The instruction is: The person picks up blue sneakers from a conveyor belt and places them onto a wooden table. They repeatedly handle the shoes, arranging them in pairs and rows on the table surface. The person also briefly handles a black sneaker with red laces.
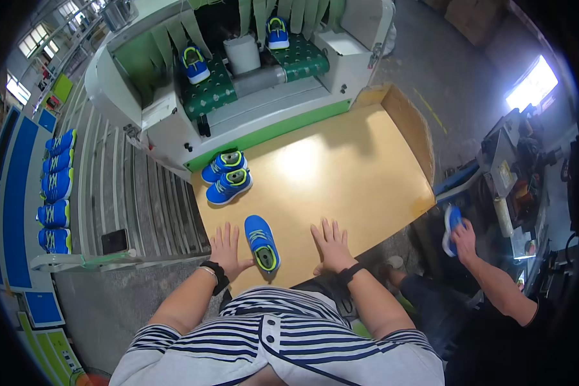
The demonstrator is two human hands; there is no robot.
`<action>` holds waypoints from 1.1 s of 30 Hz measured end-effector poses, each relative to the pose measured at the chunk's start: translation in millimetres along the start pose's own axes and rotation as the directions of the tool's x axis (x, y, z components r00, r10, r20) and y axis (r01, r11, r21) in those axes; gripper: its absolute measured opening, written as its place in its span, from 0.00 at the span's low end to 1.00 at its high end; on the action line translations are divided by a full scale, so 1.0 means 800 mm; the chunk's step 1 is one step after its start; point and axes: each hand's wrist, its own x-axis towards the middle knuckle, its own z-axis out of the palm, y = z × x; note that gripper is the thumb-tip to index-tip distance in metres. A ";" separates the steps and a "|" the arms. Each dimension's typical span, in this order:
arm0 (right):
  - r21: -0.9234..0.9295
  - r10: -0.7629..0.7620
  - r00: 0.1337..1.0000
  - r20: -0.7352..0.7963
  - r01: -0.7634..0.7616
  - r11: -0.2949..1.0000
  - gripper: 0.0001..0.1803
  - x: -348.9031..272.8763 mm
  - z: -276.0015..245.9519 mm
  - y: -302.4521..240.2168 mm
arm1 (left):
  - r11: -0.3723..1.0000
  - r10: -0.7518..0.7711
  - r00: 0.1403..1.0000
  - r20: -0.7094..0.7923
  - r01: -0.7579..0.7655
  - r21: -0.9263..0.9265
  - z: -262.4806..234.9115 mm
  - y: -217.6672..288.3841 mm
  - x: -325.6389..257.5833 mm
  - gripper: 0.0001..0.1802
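A blue sneaker point(261, 240) with a white sole edge and lime-green collar lies on the tan board, its toe pointing away from me. To its left, my left hand point(227, 249) rests on the board with fingers spread, the thumb close to the shoe's heel. Over on the right side, my right hand point(332, 244) lies flat with its fingers apart, holding nothing. Farther off, two more blue sneakers point(229, 186) sit side by side at the board's left edge.
Beyond the tan board point(341, 167) stands a machine with green dotted belts point(212, 90), carrying a sneaker point(195, 63) and another sneaker point(277, 33). Several sneakers point(59, 183) line a rack at left, near a dark phone point(114, 241). At right, a co-worker's hand point(464, 239) holds a blue-and-white shoe point(451, 228).
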 end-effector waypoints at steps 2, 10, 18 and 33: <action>-0.012 0.019 1.000 -0.002 -0.019 1.000 0.81 0.001 0.002 0.000 | 1.000 0.009 1.000 -0.015 -0.009 0.011 0.001 0.001 -0.001 0.68; -0.025 0.026 0.999 -0.018 -0.026 0.999 0.82 0.004 0.010 0.002 | 1.000 -0.018 1.000 0.011 0.018 -0.004 -0.002 0.003 -0.003 0.67; -0.037 0.029 1.000 0.006 -0.029 0.999 0.78 0.004 0.000 -0.002 | 0.999 -0.016 1.000 0.027 0.017 -0.050 -0.005 0.002 0.001 0.67; 0.339 0.388 0.691 -0.610 -0.215 0.916 0.56 0.296 -0.198 0.112 | 0.993 -0.001 0.996 0.086 0.011 -0.117 -0.004 -0.010 0.012 0.69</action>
